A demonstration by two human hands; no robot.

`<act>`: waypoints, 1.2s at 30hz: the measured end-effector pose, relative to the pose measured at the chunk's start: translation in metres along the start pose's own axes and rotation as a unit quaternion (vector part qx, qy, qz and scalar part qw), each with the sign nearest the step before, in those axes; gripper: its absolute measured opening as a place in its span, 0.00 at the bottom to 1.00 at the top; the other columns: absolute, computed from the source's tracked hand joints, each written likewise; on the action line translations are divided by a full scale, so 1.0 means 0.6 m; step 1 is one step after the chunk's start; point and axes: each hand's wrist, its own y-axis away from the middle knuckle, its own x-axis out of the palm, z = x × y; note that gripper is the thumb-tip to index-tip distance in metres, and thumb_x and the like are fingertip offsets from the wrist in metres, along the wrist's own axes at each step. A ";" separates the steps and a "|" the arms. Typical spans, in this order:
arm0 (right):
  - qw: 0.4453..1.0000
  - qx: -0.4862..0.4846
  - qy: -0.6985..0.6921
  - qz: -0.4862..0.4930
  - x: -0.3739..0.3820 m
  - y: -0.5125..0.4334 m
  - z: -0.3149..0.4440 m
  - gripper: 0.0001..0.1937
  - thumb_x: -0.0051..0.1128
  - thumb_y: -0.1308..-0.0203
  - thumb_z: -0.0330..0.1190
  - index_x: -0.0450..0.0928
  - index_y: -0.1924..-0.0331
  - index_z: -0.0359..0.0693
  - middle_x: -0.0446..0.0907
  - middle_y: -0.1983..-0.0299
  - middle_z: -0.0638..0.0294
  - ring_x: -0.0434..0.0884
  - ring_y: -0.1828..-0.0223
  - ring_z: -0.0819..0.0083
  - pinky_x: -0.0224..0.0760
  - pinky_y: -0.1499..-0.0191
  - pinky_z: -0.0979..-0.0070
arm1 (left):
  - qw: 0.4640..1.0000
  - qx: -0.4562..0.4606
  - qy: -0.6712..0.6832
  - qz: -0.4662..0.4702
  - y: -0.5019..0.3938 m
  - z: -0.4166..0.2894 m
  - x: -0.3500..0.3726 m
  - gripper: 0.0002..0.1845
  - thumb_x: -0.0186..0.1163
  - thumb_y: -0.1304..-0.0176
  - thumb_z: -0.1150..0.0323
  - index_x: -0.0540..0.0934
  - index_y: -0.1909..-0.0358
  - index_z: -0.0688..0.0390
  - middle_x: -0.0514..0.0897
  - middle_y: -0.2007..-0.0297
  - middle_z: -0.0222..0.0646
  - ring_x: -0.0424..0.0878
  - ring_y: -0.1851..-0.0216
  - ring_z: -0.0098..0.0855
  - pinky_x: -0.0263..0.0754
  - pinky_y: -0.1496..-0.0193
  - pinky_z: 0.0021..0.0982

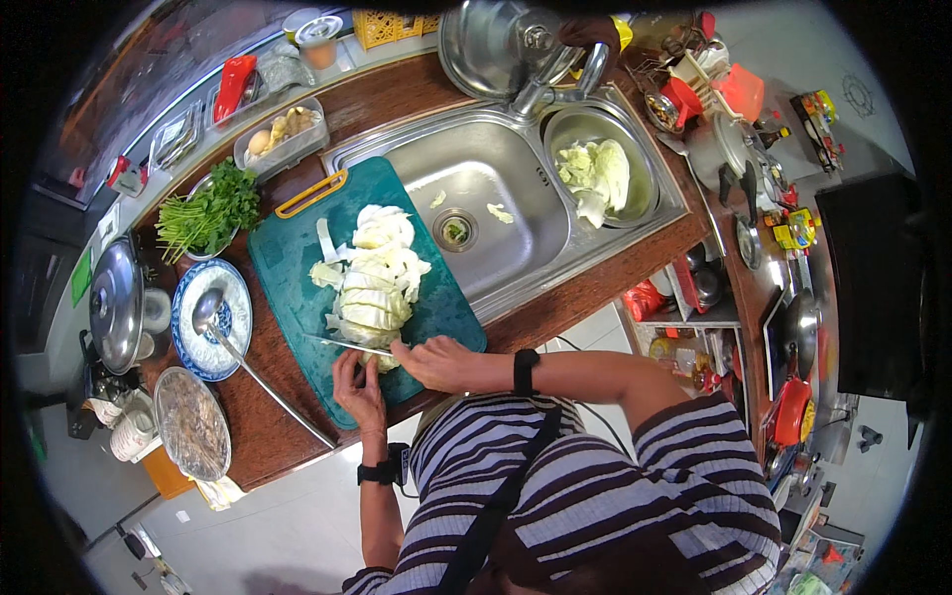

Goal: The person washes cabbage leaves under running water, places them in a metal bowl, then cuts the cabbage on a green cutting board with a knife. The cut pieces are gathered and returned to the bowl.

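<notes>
A head of napa cabbage [372, 290], cut into thick slices, lies in a row on a green cutting board [290, 275] with an orange handle. My right hand [442, 364] is closed around the handle end of a kitchen knife [346, 343], whose blade lies across the near part of the cabbage. Beside the blade, on its near side, my left hand [358, 387] touches the small end piece of cabbage [383, 362] with bent fingers. Most of the knife's handle is hidden in my right hand.
A steel sink [483, 171] adjoins the board's right side; a steel bowl [654, 182] there holds more cabbage [610, 175]. Leafy greens [212, 208], a patterned plate [186, 349] with a ladle [253, 372], and a covered dish [192, 424] stand left. A plastic container [290, 152] holds ginger and an egg.
</notes>
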 end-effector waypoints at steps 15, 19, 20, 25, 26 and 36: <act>0.985 0.076 -0.148 -0.056 -0.098 0.016 -0.020 0.07 0.48 0.38 0.31 0.68 0.60 0.37 0.76 0.81 0.43 0.79 0.76 0.44 0.69 0.74 0.49 | 0.988 0.042 -0.138 0.056 -0.015 -0.024 -0.007 0.41 0.72 0.59 0.78 0.66 0.39 0.59 0.69 0.53 0.42 0.71 0.55 0.41 0.77 0.62 0.31; 0.982 0.086 -0.047 -0.161 -0.148 0.013 -0.097 0.05 0.48 0.38 0.31 0.69 0.62 0.38 0.74 0.83 0.45 0.77 0.80 0.44 0.70 0.76 0.52 | 0.976 0.059 -0.198 0.070 -0.028 -0.030 0.004 0.60 0.78 0.66 0.71 0.50 0.30 0.57 0.64 0.46 0.48 0.68 0.50 0.45 0.71 0.50 0.37; 0.979 0.093 -0.008 -0.182 -0.155 -0.001 -0.124 0.05 0.48 0.37 0.32 0.69 0.62 0.40 0.75 0.83 0.45 0.76 0.80 0.44 0.68 0.77 0.52 | 0.972 0.063 -0.214 0.078 -0.025 -0.035 0.008 0.64 0.80 0.68 0.69 0.48 0.29 0.57 0.62 0.44 0.49 0.66 0.48 0.47 0.67 0.46 0.40; 0.959 0.116 0.137 -0.221 -0.139 -0.069 -0.212 0.04 0.47 0.39 0.31 0.70 0.63 0.40 0.76 0.81 0.44 0.78 0.79 0.44 0.71 0.76 0.53 | 0.962 0.040 -0.264 0.064 -0.018 -0.067 0.042 0.73 0.82 0.74 0.61 0.41 0.27 0.58 0.52 0.37 0.61 0.57 0.41 0.56 0.54 0.38 0.46; 0.962 0.140 0.159 -0.173 -0.128 -0.078 -0.214 0.06 0.43 0.41 0.28 0.71 0.62 0.38 0.78 0.79 0.46 0.81 0.75 0.47 0.73 0.75 0.55 | 0.956 0.040 -0.286 0.045 -0.021 -0.071 0.052 0.72 0.82 0.75 0.59 0.43 0.28 0.58 0.53 0.37 0.59 0.59 0.42 0.55 0.55 0.40 0.45; 0.967 0.107 0.147 -0.177 -0.051 -0.085 -0.171 0.05 0.46 0.41 0.29 0.68 0.65 0.37 0.77 0.82 0.47 0.81 0.78 0.48 0.73 0.77 0.56 | 0.961 -0.005 -0.274 -0.044 -0.118 -0.022 0.064 0.61 0.81 0.72 0.61 0.56 0.31 0.50 0.62 0.44 0.51 0.60 0.44 0.50 0.53 0.41 0.46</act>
